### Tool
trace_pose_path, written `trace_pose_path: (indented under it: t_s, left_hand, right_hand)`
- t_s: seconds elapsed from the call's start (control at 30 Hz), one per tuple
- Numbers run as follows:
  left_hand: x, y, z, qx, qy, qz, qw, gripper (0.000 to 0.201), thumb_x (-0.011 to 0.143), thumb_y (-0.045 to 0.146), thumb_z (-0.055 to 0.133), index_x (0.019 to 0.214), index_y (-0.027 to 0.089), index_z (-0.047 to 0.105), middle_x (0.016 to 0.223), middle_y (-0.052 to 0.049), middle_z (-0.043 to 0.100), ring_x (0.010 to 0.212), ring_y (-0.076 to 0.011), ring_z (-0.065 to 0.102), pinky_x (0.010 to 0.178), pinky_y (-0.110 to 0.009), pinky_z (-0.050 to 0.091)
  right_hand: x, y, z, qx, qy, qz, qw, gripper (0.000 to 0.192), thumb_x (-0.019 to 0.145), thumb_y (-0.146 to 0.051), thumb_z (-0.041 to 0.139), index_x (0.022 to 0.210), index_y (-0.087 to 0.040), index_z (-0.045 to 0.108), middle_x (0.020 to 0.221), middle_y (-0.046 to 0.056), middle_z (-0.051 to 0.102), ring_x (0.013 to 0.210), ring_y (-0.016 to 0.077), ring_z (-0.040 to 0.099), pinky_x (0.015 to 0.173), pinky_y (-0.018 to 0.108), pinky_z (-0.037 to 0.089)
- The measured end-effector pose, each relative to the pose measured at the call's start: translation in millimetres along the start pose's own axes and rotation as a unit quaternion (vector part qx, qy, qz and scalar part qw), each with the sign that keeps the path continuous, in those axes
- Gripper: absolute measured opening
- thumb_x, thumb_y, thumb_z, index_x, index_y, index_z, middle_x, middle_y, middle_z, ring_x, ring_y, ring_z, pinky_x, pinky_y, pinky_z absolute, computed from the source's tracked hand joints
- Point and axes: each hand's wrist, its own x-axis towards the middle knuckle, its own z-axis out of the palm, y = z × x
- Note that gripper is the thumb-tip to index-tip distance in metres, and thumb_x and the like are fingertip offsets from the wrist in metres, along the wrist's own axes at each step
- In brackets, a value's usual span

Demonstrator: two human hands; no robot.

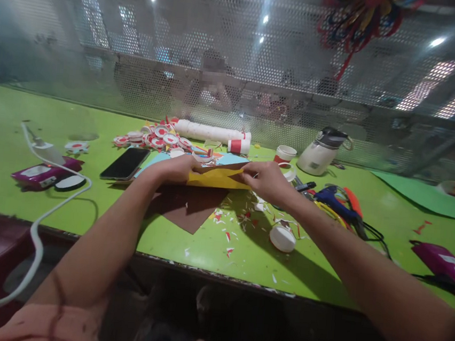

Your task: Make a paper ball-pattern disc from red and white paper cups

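Left hand (181,168) and right hand (264,180) pinch yellow paper (216,179), frame center. Brown sheet (193,210) lies just below center.

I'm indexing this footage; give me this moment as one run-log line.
left hand: holds yellow paper | right hand: holds its other end | nearby: brown sheet, paper scraps, black phone

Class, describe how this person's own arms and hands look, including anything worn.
The left hand and right hand wear no gloves, and no watch shows. Both forearms are bare. A short salmon-pink sleeve shows on the left.
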Motion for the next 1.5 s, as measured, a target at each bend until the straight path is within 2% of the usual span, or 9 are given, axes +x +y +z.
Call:
trace_pose_path:
  t_s: [0.27, 0.37, 0.53, 0.67, 0.87, 0.97, 1.1, 1.23, 1.5]
  left_hand:
    - [8, -6, 1.9, 0.014, -0.018, 0.009, 1.0, 0.031, 0.073, 0.042, 0.054, 0.069, 0.016, 0.071, 0.058, 0.001, 0.056, 0.057, -0.0124, 0.045, 0.053, -0.022, 0.032]
    - [7, -4, 2.1, 0.014, -0.026, 0.007, 1.0, 0.032, 0.074, 0.044, 0.054, 0.072, 0.017, 0.071, 0.062, 0.001, 0.06, 0.058, -0.0126, 0.047, 0.055, -0.022, 0.034]
    - [5, 0, 1.9, 0.013, -0.032, 0.011, 0.999, 0.034, 0.075, 0.045, 0.053, 0.074, 0.016, 0.072, 0.07, -0.002, 0.066, 0.064, -0.0153, 0.052, 0.056, -0.022, 0.037]
    - [7, 1, 3.0, 0.013, -0.028, 0.013, 0.999, 0.033, 0.074, 0.045, 0.055, 0.071, 0.017, 0.072, 0.07, -0.002, 0.067, 0.065, -0.0157, 0.053, 0.055, -0.022, 0.037]
    - [9, 1, 4.1, 0.015, -0.029, 0.005, 0.999, 0.029, 0.071, 0.043, 0.058, 0.067, 0.017, 0.07, 0.065, -0.002, 0.065, 0.063, -0.0148, 0.052, 0.053, -0.021, 0.035]
    - [7, -1, 5.1, 0.007, -0.032, -0.002, 0.999, 0.029, 0.072, 0.041, 0.056, 0.069, 0.016, 0.07, 0.064, -0.001, 0.063, 0.061, -0.0142, 0.052, 0.053, -0.022, 0.035]
    - [2, -4, 5.8, -0.017, -0.035, -0.011, 0.999, 0.026, 0.069, 0.038, 0.056, 0.065, 0.015, 0.068, 0.06, -0.001, 0.061, 0.054, -0.0138, 0.049, 0.049, -0.023, 0.034]
    - [-3, -4, 4.3, -0.045, -0.041, -0.019, 0.998, 0.02, 0.064, 0.032, 0.058, 0.068, 0.015, 0.068, 0.063, -0.002, 0.063, 0.055, -0.0151, 0.053, 0.049, -0.024, 0.037]
    - [-7, 0, -4.9, -0.042, -0.02, -0.005, 0.999, 0.035, 0.067, 0.025, 0.057, 0.098, 0.018, 0.071, 0.088, -0.004, 0.073, 0.077, -0.0187, 0.061, 0.067, -0.025, 0.045]
  right_hand:
    - [-33, -13, 9, 0.036, -0.037, -0.034, 0.998, 0.02, 0.082, -0.011, 0.053, 0.085, -0.013, 0.072, 0.081, 0.008, 0.073, 0.067, 0.0142, 0.061, 0.063, 0.024, 0.041]
    - [-49, -23, 17, 0.036, -0.072, -0.056, 0.995, 0.019, 0.084, -0.015, 0.054, 0.081, -0.012, 0.072, 0.075, 0.008, 0.071, 0.064, 0.0148, 0.059, 0.061, 0.025, 0.04]
    - [-79, -34, 20, 0.038, -0.128, -0.092, 0.987, 0.027, 0.087, -0.025, 0.054, 0.109, -0.013, 0.067, 0.095, 0.01, 0.07, 0.085, 0.0183, 0.062, 0.072, 0.026, 0.042]
    - [-91, -41, 13, 0.007, -0.168, -0.114, 0.979, 0.026, 0.091, -0.027, 0.049, 0.111, -0.017, 0.064, 0.098, 0.009, 0.066, 0.088, 0.0185, 0.059, 0.072, 0.026, 0.042]
    - [-65, -46, 34, -0.111, -0.15, -0.119, 0.975, 0.019, 0.084, -0.022, 0.057, 0.095, -0.012, 0.067, 0.089, 0.014, 0.067, 0.087, 0.0251, 0.055, 0.068, 0.031, 0.039]
    - [-42, -36, 40, -0.089, -0.144, -0.085, 0.982, 0.014, 0.081, -0.017, 0.058, 0.078, -0.014, 0.071, 0.079, 0.011, 0.069, 0.075, 0.0203, 0.059, 0.063, 0.028, 0.038]
    - [-19, -17, 30, -0.055, -0.083, -0.008, 0.995, 0.026, 0.086, -0.016, 0.047, 0.088, -0.014, 0.073, 0.079, 0.008, 0.072, 0.066, 0.0147, 0.058, 0.06, 0.024, 0.036]
    - [-12, -9, 27, -0.021, -0.056, 0.035, 0.998, 0.028, 0.085, -0.025, 0.05, 0.077, -0.013, 0.074, 0.061, 0.003, 0.066, 0.052, 0.0113, 0.049, 0.051, 0.023, 0.03]
    - [-9, -14, 32, 0.023, -0.018, 0.088, 0.996, 0.028, 0.077, -0.024, 0.052, 0.057, -0.014, 0.068, 0.051, 0.002, 0.06, 0.049, 0.0117, 0.043, 0.048, 0.025, 0.026]
